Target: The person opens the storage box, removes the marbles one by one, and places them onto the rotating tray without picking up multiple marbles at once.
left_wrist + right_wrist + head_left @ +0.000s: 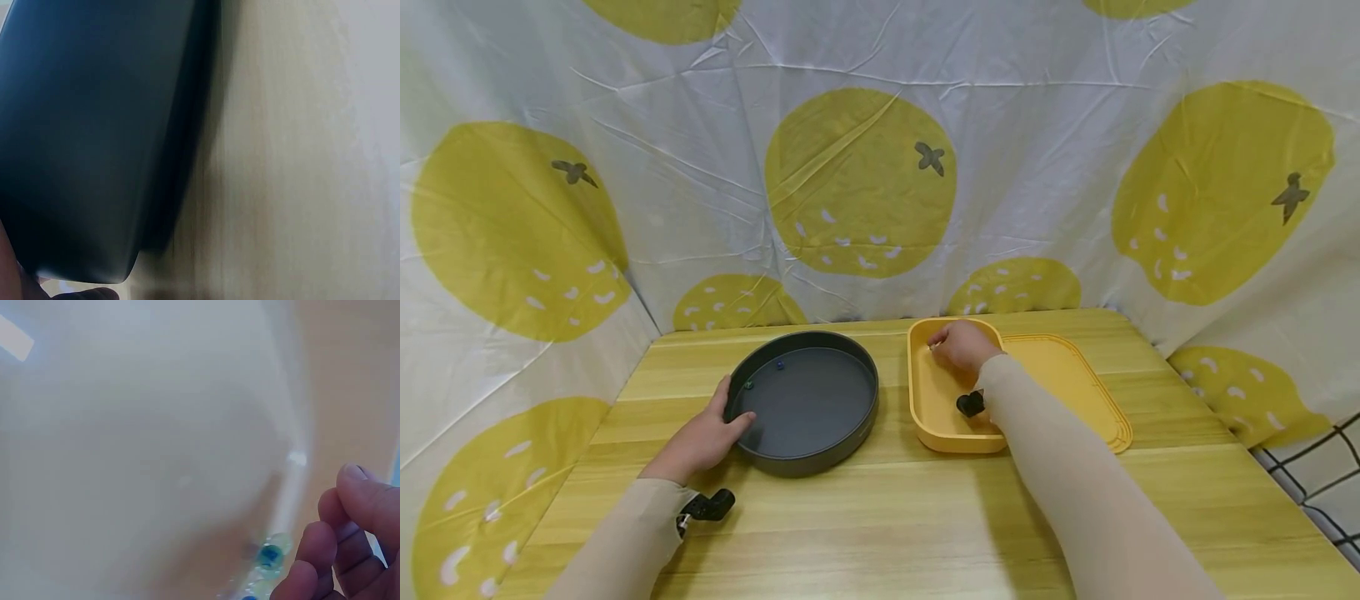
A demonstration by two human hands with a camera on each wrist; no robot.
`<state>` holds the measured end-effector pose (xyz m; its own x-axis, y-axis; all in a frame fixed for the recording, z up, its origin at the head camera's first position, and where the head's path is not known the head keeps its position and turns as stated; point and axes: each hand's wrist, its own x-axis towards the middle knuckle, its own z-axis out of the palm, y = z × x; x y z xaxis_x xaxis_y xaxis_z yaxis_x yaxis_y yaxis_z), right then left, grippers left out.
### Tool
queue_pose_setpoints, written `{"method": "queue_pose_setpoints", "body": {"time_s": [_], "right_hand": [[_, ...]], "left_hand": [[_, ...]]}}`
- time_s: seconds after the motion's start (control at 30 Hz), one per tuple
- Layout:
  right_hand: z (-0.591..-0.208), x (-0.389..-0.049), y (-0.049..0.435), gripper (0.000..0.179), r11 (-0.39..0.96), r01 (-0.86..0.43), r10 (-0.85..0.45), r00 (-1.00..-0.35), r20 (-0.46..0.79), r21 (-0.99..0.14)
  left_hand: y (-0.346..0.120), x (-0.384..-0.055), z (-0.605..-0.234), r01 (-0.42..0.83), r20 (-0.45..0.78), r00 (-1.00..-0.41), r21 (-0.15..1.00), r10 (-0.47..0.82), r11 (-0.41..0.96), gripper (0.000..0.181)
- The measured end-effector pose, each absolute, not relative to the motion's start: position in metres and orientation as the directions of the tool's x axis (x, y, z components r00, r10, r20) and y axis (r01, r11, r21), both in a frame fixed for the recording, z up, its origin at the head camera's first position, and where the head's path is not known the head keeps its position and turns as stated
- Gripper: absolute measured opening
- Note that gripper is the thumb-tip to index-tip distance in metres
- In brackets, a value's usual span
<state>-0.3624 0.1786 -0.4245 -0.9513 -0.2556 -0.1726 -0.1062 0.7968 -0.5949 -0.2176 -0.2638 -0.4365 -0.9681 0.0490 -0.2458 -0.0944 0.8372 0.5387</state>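
My left hand (pixel 703 437) holds the near-left side of a round dark grey pan (pixel 808 400), its thumb over the rim. Inside the pan lie a small blue marble (pixel 780 365) and a green marble (pixel 748 385). In the left wrist view the pan's dark side (pixel 87 137) fills the left part. My right hand (pixel 966 346) reaches into a yellow rectangular container (pixel 921 417) near its far end. The right wrist view shows its fingers loosely bent beside clear marbles with blue-green centres (pixel 270 556), with nothing visible between thumb and fingers.
A flat yellow lid (pixel 1067 375) lies to the right of the container, partly behind the right forearm. Both vessels stand on a wood-grain table (pixel 850 525). A fruit-patterned curtain (pixel 1030 183) hangs behind it, and a black wire grid (pixel 1315 483) is at the right.
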Motion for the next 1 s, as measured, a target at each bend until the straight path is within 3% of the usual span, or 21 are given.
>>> {"method": "queue_pose_setpoints", "body": {"time_s": [0.33,1.0], "right_hand": [[-0.401,-0.359,0.169,0.031,0.693,-0.074,-0.276,-0.946,-0.169,-0.717],[-0.378,-0.345,0.12,0.035,0.622,-0.105,-0.334,-0.932,-0.141,-0.776]], "left_hand": [[-0.263,-0.217,-0.434,-0.105,-0.252,-0.967,0.543,0.042,0.833,0.096],[-0.263,-0.216,-0.435,-0.099,-0.249,-0.967,0.539,0.046,0.837,0.096]]}}
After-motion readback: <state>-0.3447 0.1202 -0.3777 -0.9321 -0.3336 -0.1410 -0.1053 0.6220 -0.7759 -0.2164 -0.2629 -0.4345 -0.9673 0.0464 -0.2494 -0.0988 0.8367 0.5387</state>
